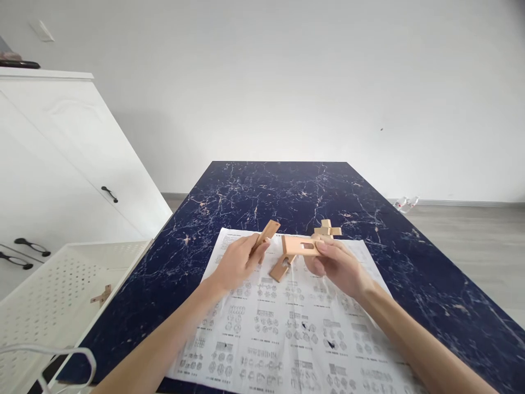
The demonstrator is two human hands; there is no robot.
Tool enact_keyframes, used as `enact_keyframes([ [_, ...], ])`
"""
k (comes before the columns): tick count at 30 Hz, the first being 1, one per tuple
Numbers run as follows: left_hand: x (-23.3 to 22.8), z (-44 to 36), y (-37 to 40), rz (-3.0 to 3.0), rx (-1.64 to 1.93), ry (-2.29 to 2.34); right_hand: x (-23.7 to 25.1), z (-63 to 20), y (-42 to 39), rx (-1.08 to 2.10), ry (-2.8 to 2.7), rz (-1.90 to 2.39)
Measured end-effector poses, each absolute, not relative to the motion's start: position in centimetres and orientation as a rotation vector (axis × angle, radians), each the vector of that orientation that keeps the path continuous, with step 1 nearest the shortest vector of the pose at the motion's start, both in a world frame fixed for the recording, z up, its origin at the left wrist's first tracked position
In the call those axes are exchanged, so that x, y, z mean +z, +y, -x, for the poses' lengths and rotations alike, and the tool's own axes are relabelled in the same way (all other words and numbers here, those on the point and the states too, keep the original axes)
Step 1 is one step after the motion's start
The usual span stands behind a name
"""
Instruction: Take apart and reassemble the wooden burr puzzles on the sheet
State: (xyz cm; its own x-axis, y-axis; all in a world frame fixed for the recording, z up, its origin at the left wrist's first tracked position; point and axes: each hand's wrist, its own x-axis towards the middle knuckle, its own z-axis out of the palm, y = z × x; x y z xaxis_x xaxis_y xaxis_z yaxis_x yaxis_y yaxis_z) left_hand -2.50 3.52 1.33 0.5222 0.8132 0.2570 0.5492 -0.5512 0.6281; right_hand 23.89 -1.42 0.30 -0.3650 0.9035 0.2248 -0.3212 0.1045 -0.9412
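Left hand (pixel 238 260), curled, grips a wooden bar (pixel 268 231); right hand (pixel 339 264) pinches one end of a slotted block (pixel 292 245).

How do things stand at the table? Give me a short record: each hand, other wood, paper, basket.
left hand: holds a wooden stick
right hand: holds a slotted block
below slotted block: notched piece; joined or apart, cannot tell
beyond right hand: cross-shaped wood
paper: printed sheet with small diagrams, on dark blue table
basket: white, perforated, left of table
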Motion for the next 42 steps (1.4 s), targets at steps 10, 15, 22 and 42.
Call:
enact_keyframes([
  [10, 0.0, 2.1, 3.2, -2.635, 0.696, 1.128, 0.5, -24.8, -0.6, 1.227, -1.863, 1.090],
  [15, 0.0, 2.1, 2.8, -2.557, 0.735, 1.120, -0.4, -24.7, -0.1, 0.766, -2.032, 1.375],
  [22, 0.8, 1.8, 1.7, -2.549, 0.578, 0.921, -1.1, -24.2, -0.2, 0.372, -2.021, 1.588],
  [42, 0.5, 0.8, 1.9, -2.714, 0.533, 0.979, -1.7, -23.4, -0.1, 0.416, -2.048, 1.538],
])
